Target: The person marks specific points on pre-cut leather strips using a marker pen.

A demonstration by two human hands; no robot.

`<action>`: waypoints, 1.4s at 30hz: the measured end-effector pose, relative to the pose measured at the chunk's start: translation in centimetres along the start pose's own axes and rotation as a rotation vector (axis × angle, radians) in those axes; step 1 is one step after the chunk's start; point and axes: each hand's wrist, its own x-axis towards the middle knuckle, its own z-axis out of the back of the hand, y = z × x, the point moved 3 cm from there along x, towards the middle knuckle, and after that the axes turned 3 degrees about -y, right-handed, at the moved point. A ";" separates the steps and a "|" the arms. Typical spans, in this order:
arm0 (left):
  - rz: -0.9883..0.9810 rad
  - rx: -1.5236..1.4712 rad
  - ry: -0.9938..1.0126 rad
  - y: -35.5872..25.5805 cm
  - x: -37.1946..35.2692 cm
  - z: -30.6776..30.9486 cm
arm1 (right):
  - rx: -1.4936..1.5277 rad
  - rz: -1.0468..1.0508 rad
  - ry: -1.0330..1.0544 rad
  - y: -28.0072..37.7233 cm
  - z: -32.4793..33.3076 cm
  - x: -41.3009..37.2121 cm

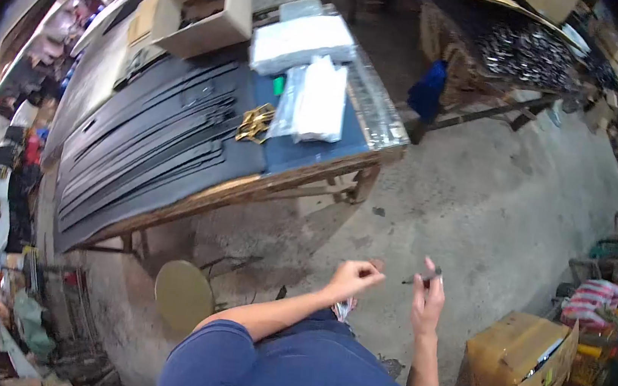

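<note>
My left hand (352,280) is in front of my body above the concrete floor, its fingers curled together; what they hold, if anything, is too small to make out. To its right my right hand (428,298) is raised, with a small dark pen-like object (427,276) between its fingers. The two hands are apart. Beyond them stands a work table with long black strips (156,130), gold-coloured metal pieces (255,123), white plastic-wrapped packs (321,103) and a green spool (278,86).
A round stool (184,297) stands at lower left. An open cardboard box (514,365) sits on the floor at lower right, near a red-and-white striped bag (593,304). Another carton (206,13) is on the table. A second table (494,42) holds a dark heap.
</note>
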 end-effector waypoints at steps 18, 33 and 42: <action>-0.302 0.168 -0.790 -2.7 -2.4 40.9 | 0.242 -0.186 0.607 14.9 -28.8 19.6; -0.546 0.373 -0.817 -4.8 2.4 48.6 | 0.283 -0.221 0.814 21.3 -41.1 28.3; -0.302 0.250 -1.111 -6.7 -0.6 60.5 | 0.687 -0.361 0.807 27.2 -50.1 34.3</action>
